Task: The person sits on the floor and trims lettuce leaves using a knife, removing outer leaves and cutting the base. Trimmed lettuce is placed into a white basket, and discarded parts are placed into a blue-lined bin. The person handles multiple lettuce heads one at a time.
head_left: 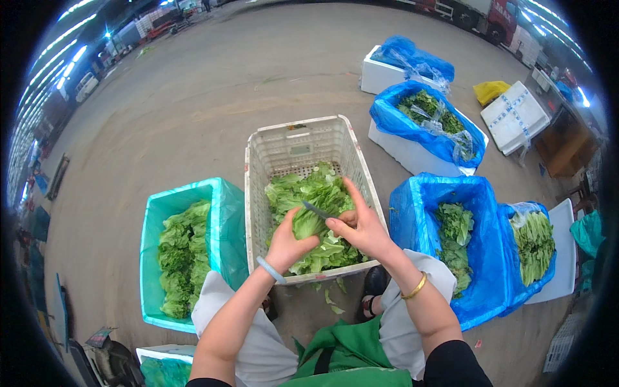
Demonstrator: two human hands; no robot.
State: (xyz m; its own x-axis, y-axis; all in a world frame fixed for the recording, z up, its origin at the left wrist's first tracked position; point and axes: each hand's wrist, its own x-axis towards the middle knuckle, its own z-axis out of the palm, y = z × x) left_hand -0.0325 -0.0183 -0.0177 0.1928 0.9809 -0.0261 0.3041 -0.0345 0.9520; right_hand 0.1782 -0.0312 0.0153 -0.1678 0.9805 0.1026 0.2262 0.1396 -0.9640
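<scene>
Over a white slotted plastic crate (253, 193), my left hand (289, 240) grips a head of pale green lettuce (308, 224). My right hand (356, 222) holds a small dark-bladed knife (316, 209), its blade pointing to the left across that lettuce. Loose lettuce leaves (303, 184) lie in the crate beneath both hands. A few green scraps (330, 300) are on the floor below the crate's near edge, between my shoes.
A teal-lined box (222, 245) of leafy greens stands left. Blue-lined boxes (477, 187) with greens stand right, and more foam boxes (380, 74) behind them. A leaning foam lid (516, 116) and brown cabinet (562, 151) are farther right. A truck (490, 26) is at the back.
</scene>
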